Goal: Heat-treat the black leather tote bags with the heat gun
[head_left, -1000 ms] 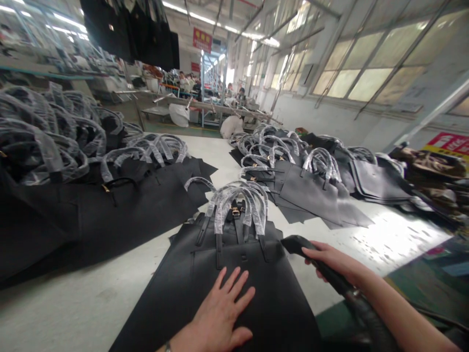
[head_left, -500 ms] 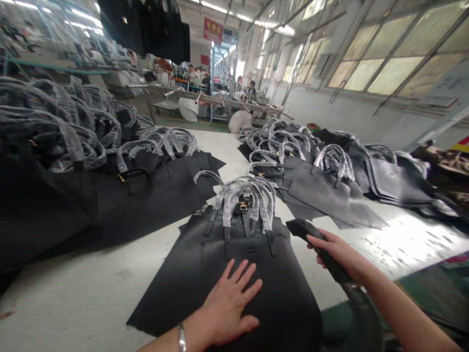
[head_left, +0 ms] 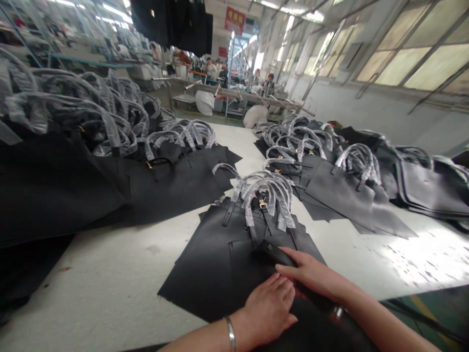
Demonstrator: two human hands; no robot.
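A stack of black bag panels [head_left: 198, 271] lies in front of me, its handles [head_left: 271, 188] wrapped in clear plastic and a gold-coloured buckle [head_left: 263, 203] between them. Closed around a black handheld nozzle [head_left: 271, 253] is my right hand [head_left: 311, 274]; the nozzle's tip is over the top panel, below the handles. Whether it touches the leather-like surface I cannot tell. My left hand [head_left: 269, 308], with a silver bangle at the wrist, lies over the panel with its fingers close together. Its fingertips meet the underside of my right hand.
Large piles of black bag pieces with wrapped handles lie on the white table [head_left: 120, 274], one pile [head_left: 176, 181] at left and another [head_left: 330, 190] at right. Black bags [head_left: 172, 24] hang overhead. Farther back are a metal rail and people at workstations.
My right hand has brought the nozzle leftward from beside the stack to over the top panel. The spread fingers of my left hand have drawn together. The view has shifted left.
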